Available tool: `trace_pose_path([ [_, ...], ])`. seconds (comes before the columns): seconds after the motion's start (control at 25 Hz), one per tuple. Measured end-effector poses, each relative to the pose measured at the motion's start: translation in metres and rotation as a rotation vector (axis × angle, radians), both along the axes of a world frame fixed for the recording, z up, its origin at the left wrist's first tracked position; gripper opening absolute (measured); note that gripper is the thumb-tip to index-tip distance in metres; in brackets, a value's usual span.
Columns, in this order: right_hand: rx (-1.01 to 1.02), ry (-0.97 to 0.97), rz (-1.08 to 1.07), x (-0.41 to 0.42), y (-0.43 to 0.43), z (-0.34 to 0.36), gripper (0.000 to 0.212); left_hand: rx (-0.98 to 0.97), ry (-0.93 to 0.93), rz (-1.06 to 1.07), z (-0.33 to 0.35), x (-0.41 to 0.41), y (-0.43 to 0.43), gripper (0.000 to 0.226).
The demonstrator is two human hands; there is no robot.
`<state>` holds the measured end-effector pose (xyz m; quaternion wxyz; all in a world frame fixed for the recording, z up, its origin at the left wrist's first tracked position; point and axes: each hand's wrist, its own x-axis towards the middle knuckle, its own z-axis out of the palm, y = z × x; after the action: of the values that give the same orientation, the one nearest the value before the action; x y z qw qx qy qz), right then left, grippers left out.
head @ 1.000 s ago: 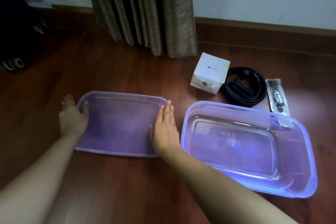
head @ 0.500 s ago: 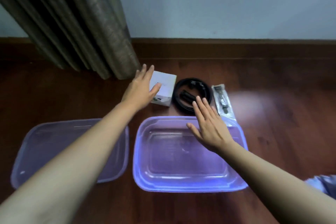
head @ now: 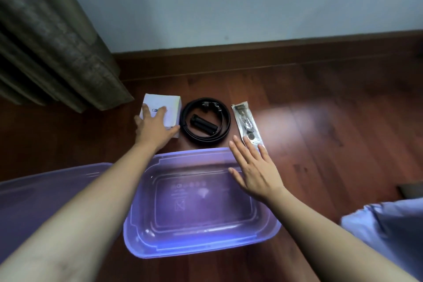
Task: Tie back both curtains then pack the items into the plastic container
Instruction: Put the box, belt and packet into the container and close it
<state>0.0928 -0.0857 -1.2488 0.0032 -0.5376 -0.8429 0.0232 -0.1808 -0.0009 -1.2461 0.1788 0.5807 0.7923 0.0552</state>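
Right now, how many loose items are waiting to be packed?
3, none visibly hidden: white box touched by the left hand, coiled belt right of it, clear packet rightmost, beyond the right hand.

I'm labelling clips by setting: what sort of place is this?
Probably a room in a home: a reddish-brown wooden plank floor, a pale painted wall with wooden skirting, and a brown pleated fabric curtain hanging down.
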Motion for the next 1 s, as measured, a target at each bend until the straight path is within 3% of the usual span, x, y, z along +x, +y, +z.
trace_pose_path([
  [0.16, 0.022, 0.022, 0.000, -0.001, 0.001, 0.000, 0.061, 0.178, -0.010, 0.148, 0.008, 0.008, 0.001, 0.054],
  [0.36, 0.007, 0.022, 0.012, -0.001, 0.001, 0.000, 0.060, 0.326, -0.180, 0.186, 0.052, 0.007, -0.018, 0.069],
  [0.48, -0.014, 0.025, 0.024, 0.000, 0.002, 0.000, 0.060, 0.555, -0.375, 0.151, 0.080, 0.013, -0.078, 0.070],
  [0.6, -0.029, 0.017, 0.025, -0.001, 0.002, -0.001, 0.058, 0.614, -0.461, 0.044, 0.082, 0.020, -0.162, 0.059],
  [0.72, -0.028, 0.016, 0.029, -0.001, 0.003, -0.001, 0.058, 0.552, -0.271, -0.110, 0.048, 0.019, -0.216, 0.058],
  [0.88, -0.071, 0.005, 0.018, -0.002, 0.004, 0.001, 0.061, 0.242, 0.104, -0.184, 0.013, 0.031, -0.221, 0.059],
  [1.0, -0.083, 0.010, 0.010, -0.001, 0.004, 0.000, 0.063, 0.006, 0.269, -0.138, 0.014, 0.044, -0.205, 0.070],
])
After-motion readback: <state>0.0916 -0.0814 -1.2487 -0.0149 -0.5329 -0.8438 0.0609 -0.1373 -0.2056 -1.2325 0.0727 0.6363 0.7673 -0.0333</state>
